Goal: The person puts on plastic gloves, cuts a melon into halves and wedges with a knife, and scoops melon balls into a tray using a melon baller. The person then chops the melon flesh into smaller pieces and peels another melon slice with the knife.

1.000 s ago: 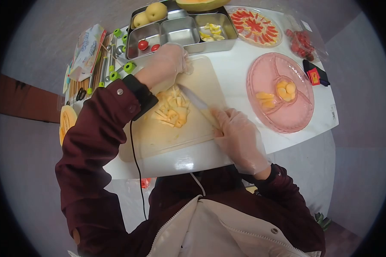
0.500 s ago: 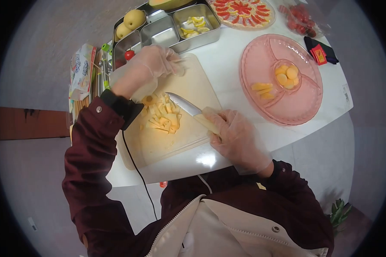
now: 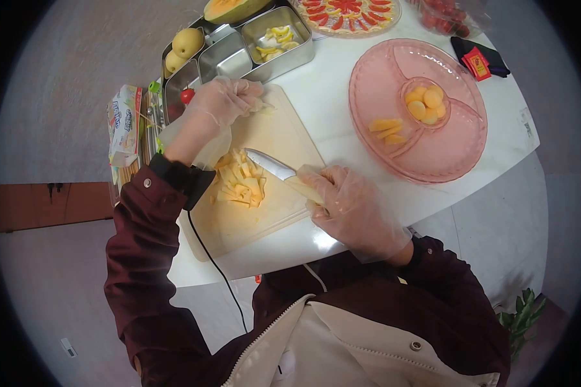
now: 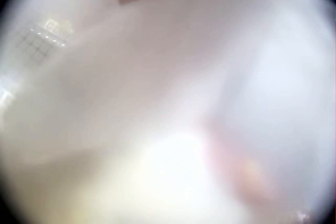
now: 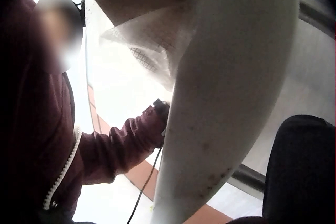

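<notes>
Knife (image 3: 279, 170) is located over the board (image 3: 290, 132), handle in our right hand (image 3: 361, 209), blade pointing away from us and to the left. The tip is at the upper right edge of the cut fruit (image 3: 242, 184); we cannot tell whether the two touch. Our right hand, in a clear glove, grasps the handle with the fingers curled round it. Our left hand (image 3: 223, 103), also gloved, is above the far left part of the board, beside the tray (image 3: 290, 60), with the fingers bent. The left wrist view is blurred, and we cannot tell whether this hand grasps anything.

The cut fruit forms one loose pile of pale orange pieces on the board, between us and our left hand. The board lies on the table (image 3: 329, 84), near its front edge.

To the right of the board we have the pink plate (image 3: 445, 151), divided into sections. Its round centre section contains orange balls (image 3: 426, 103); several fruit strips (image 3: 387, 129) lie in the section to the left of it. The metal tray is at the far left and contains two pears (image 3: 187, 44), a tomato (image 3: 187, 96) and lemon pieces (image 3: 279, 42). A dish (image 3: 345, 14) of red and yellow slices is to the right of the tray.
</notes>
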Tool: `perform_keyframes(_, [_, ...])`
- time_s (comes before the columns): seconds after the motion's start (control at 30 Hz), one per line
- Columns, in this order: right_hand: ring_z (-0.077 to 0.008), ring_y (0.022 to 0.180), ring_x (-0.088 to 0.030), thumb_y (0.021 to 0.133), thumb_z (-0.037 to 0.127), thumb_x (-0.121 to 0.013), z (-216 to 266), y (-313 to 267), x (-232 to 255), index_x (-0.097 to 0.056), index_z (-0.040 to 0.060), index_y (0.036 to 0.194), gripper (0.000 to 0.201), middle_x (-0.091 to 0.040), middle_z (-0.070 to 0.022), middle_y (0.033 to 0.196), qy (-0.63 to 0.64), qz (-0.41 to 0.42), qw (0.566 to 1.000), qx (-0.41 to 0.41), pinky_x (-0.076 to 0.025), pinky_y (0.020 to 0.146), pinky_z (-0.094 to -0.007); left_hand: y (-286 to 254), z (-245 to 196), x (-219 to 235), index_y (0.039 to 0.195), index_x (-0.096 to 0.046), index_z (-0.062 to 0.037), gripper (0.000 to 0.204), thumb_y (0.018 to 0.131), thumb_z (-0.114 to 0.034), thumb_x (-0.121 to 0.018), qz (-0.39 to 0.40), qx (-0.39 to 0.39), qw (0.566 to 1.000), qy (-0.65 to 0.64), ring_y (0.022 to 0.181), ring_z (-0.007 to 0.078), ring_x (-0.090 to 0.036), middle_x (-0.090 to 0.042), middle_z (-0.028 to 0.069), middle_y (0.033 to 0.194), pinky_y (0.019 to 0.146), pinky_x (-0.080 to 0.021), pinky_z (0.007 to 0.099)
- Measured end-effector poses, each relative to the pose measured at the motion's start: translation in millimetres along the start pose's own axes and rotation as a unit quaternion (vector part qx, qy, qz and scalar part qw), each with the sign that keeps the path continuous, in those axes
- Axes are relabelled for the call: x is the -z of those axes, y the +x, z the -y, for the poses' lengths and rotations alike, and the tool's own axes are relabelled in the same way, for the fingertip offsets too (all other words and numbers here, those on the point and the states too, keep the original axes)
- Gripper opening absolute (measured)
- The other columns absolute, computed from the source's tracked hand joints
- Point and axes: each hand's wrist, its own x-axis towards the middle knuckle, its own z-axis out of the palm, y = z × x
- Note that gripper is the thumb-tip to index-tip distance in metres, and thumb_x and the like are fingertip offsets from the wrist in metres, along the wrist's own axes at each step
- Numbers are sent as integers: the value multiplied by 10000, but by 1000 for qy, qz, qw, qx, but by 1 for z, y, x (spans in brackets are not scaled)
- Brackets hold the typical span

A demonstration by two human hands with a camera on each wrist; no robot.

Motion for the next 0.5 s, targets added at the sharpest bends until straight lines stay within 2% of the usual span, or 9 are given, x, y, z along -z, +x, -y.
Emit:
perform_keyframes(0.13, [-338,996,-610,828,153,-701,-1,-1,-1,-612,31,1389,581,-611,-160,1093,13,-2,1000,-16,-513,881,-447,3,1,0,1129,-739,76,269,910,-79,-760,8,-28,997,70,803,95,-671,-752,34,909,777,-543,251])
perform_keyframes(0.2, [-335,1000,-607,828,157,-701,-3,-1,-3,-613,28,1388,582,-607,-158,1095,10,0,1000,-19,-511,877,-448,0,3,0,1092,-739,71,256,903,-99,-771,7,-20,999,-29,784,92,-659,-730,19,867,754,-538,255])
perform_keyframes(0.23, [-335,1000,-607,828,157,-701,-3,-1,-3,-613,28,1388,582,-607,-158,1095,11,0,1000,-19,-511,877,-448,-4,-3,0,1092,-739,71,256,903,-99,-771,7,-19,999,-28,784,92,-659,-730,19,867,754,-538,255])
perform_keyframes(0.3, [-334,1005,-605,826,158,-701,-3,-1,-2,-613,31,1389,583,-603,-155,1098,15,7,1000,-26,-511,866,-452,-11,-22,-2,1068,-739,63,220,907,-86,-764,-19,-14,991,133,793,98,-660,-727,17,870,747,-535,257])
perform_keyframes(0.43, [-332,1010,-604,822,158,-703,-3,0,-3,-616,40,1388,585,-604,-151,1105,21,11,999,-34,-511,860,-454,-5,-6,3,1091,-743,53,210,904,-42,-740,-31,-51,978,201,827,113,-674,-741,31,918,763,-537,258])
perform_keyframes(0.5, [-330,1008,-606,821,164,-705,-2,0,-2,-621,49,1384,581,-608,-146,1109,15,15,999,-39,-511,854,-453,1,7,10,1120,-741,53,225,905,2,-696,55,-1,998,4,864,114,-675,-755,48,972,790,-541,260])
